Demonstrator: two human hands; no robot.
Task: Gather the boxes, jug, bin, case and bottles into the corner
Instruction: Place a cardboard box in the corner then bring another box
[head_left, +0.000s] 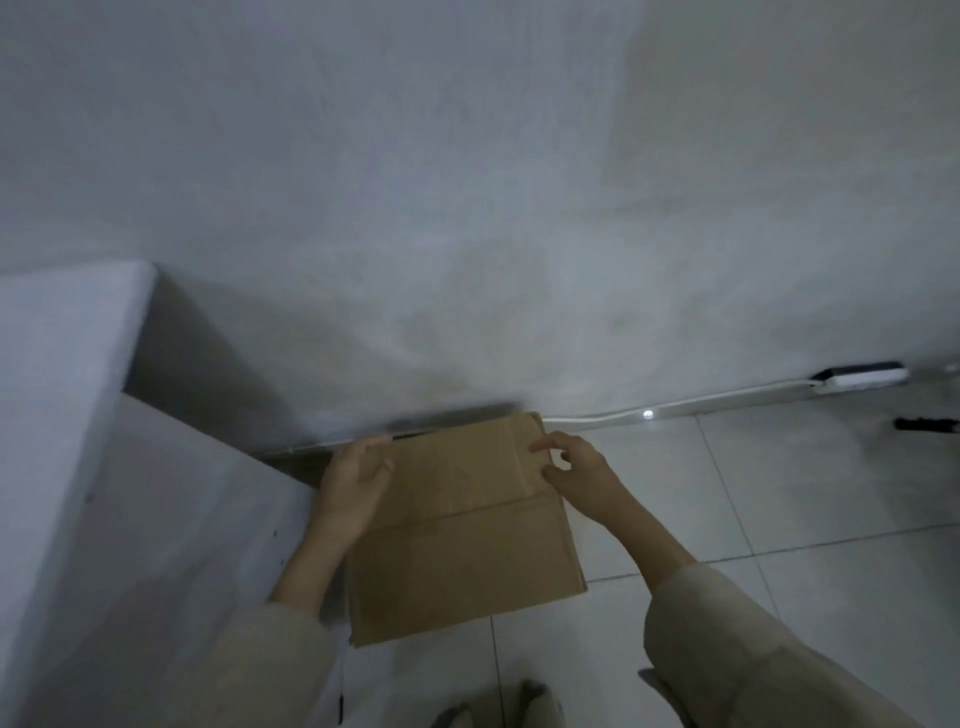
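Against the wall (467, 234), cardboard box (462, 525) sits by the white cabinet (156, 519) corner. Left hand (353, 486) grips its edge; right hand (576, 470) fingers (543, 445) loose on top, steadying.

Brown corrugated cardboard box (457, 525), flaps closed, on pale tiled floor (805, 519) by grey wall (467, 208) and white cabinet (104, 467). Left hand (353, 483) grips its left edge; right hand (576, 467) rests fingertips on top. White power strip (862, 375) along wall base.

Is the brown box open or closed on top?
Closed. The cardboard box's top flaps lie flat. The left hand holds its side; the right hand touches the top.
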